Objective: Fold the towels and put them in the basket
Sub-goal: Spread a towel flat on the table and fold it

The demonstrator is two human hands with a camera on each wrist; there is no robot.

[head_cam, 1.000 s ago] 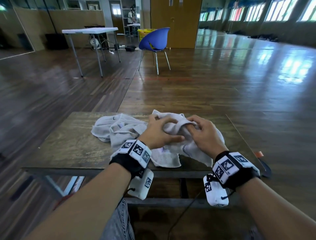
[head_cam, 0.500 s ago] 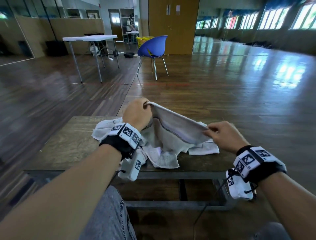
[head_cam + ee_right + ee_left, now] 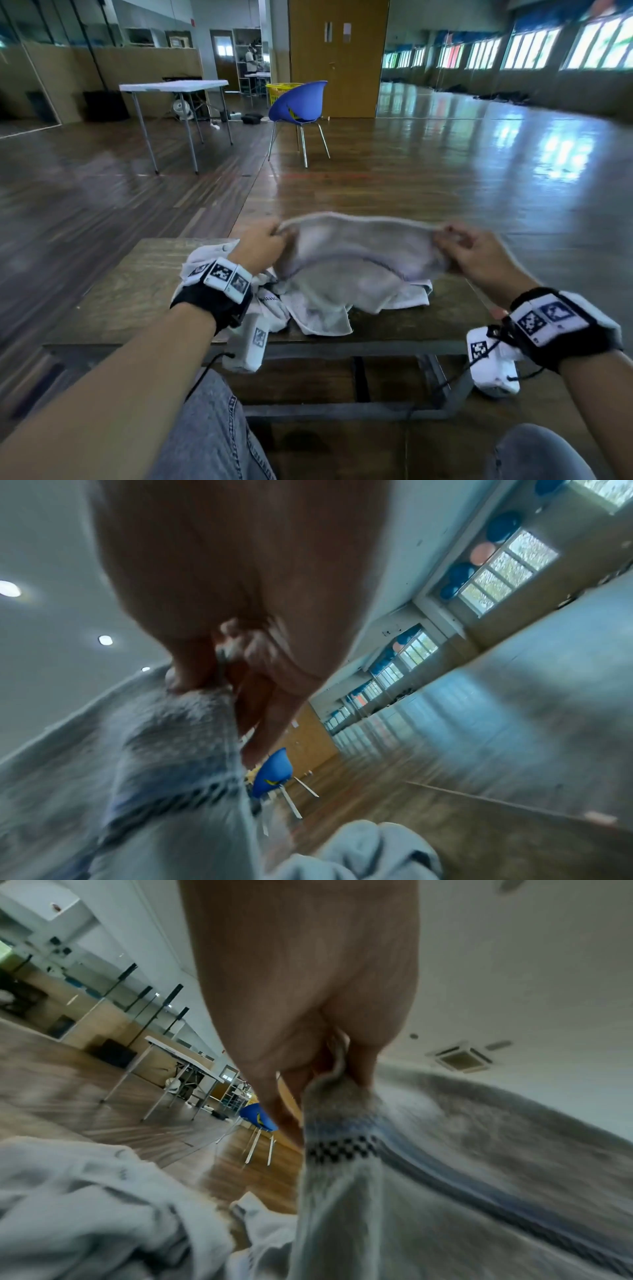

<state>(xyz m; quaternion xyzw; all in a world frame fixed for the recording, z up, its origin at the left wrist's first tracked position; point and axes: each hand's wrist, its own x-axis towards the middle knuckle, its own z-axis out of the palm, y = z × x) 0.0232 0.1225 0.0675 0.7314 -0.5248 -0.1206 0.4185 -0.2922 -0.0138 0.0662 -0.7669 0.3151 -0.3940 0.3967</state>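
A pale grey towel (image 3: 356,250) with a dark checked band is stretched in the air above the wooden table (image 3: 113,294). My left hand (image 3: 265,240) pinches its left top corner, and my right hand (image 3: 455,241) pinches its right top corner. The lower part of the towel drapes onto the table. The left wrist view shows the towel (image 3: 346,1123) pinched at my left hand (image 3: 337,1066). In the right wrist view my right hand (image 3: 219,672) pinches the towel (image 3: 178,739). A second crumpled towel (image 3: 205,260) lies on the table behind my left wrist. A yellow basket (image 3: 279,90) stands far off behind the chair.
A blue chair (image 3: 301,102) stands on the wooden floor beyond the table. A white folding table (image 3: 174,85) is at the back left. My knees in jeans (image 3: 212,431) are under the table's near edge.
Both hands went from kneading the bunched towel on the table to lifting it by two corners. They moved apart and up, so the top edge is now stretched out.
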